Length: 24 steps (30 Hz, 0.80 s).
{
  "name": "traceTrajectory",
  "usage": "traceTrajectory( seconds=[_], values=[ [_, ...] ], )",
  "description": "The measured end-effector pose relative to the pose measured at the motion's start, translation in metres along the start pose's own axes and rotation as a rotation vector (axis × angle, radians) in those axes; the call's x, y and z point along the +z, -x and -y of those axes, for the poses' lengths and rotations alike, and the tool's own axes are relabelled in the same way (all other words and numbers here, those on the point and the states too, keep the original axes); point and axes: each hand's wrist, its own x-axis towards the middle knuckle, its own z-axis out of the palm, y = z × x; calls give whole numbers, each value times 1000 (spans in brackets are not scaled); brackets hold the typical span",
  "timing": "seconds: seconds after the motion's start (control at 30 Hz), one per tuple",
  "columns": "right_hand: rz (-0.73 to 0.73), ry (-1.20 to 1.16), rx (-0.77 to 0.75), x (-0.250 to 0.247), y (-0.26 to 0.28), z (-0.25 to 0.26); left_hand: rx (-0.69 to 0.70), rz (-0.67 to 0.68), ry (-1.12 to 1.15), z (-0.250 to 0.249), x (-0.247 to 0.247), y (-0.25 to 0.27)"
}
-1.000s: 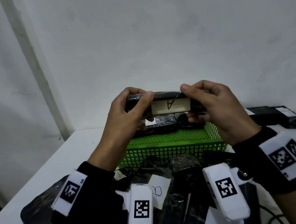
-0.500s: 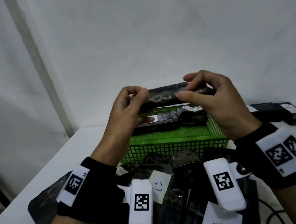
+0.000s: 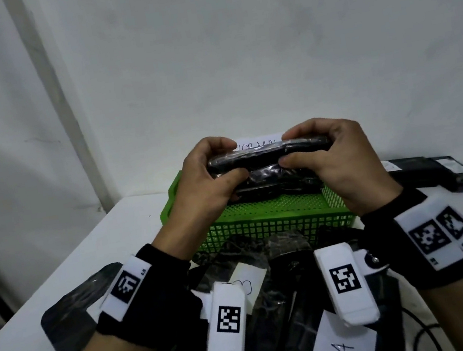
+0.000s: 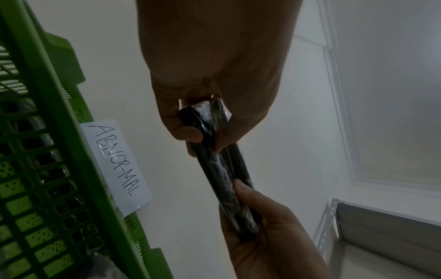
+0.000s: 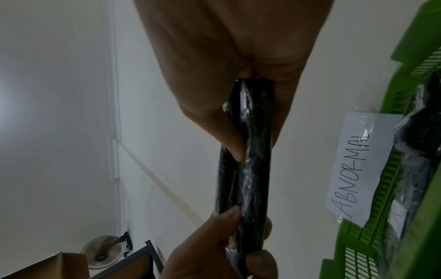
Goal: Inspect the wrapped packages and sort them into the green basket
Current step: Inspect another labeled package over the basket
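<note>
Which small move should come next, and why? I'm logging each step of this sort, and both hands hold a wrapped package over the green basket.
Probably lower it into the green basket. The left hand and right hand pinch the wrapped package at its ends, directly above the basket, which bears an ABNORMAL label and already holds other packages. If inspection isn't finished, one more turn could come first.

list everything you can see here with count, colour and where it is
held package: 1, black, clear-wrapped, over the basket between both hands
green basket: 1, on the table, black packages inside
ABNORMAL label: 1, white, on the basket's far rim
loose packages: several, black, near side of the basket
letter tags: 2 seen, white, on the near packages
black box: 1, right of the basket
table: 1, white
left hand: grips the package's left end
right hand: grips its right end
</note>
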Motion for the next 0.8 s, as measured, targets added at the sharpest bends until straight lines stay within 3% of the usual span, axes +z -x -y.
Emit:
traceTrajectory(
  seconds=[0.2, 0.4, 0.53, 0.67, 0.8],
  values=[
    [21, 29, -122, 1, 1, -2, -38, 45, 94, -3, -6, -1],
    [74, -159, 132, 5, 2, 0, 63, 46, 43, -5, -9, -2],
    [5, -80, 39, 8, 3, -1, 87, 6, -108, -2, -7, -1],
    [-30, 71, -73, 13, 5, 1, 142, -33, -81, -4, -7, -1],
    [-14, 117, -170, 8, 7, 10, -31, 5, 13, -3, -8, -3]
  ],
)
